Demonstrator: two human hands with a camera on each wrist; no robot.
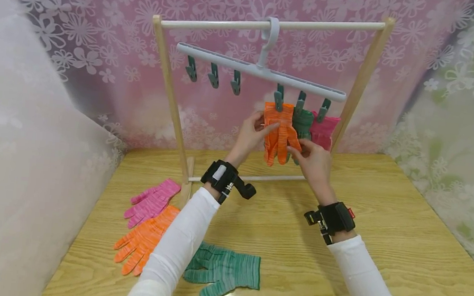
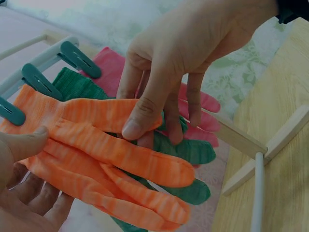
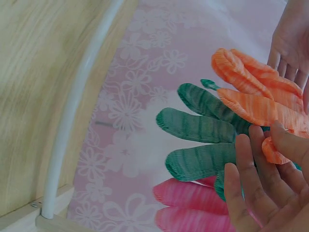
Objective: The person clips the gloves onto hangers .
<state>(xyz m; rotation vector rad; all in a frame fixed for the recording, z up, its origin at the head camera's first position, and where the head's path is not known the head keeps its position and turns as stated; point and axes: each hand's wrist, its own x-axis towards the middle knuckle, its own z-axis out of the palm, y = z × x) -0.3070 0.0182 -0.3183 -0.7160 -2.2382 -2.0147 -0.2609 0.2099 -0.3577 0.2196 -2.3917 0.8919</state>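
Orange glove (image 1: 283, 131) up on the hanger (image 1: 228, 61), folks, its cuff gripped by a clip (image 1: 278, 101), partly overlapping the green glove (image 1: 304, 120), with the pink glove (image 1: 325, 129) beyond! The left hand (image 1: 250, 134) pinches it below the cuff, thumb in front, fingers behind; the right hand (image 1: 316, 164) pinches one outer digit between thumb and fingers, the others loosely spread. Here's the danger: too hard a downward tug could drag that cuff out of the clip. The hanger slopes toward the loaded side, so a pull there might tip it further or slide its hook (image 1: 275, 33) along the smooth white rod (image 1: 339, 25). Overlapping fabric could snag, too. Soft, streaky knit, this, floppy and flat, against hard, plastic-looking clips and a slim, rounded bar.
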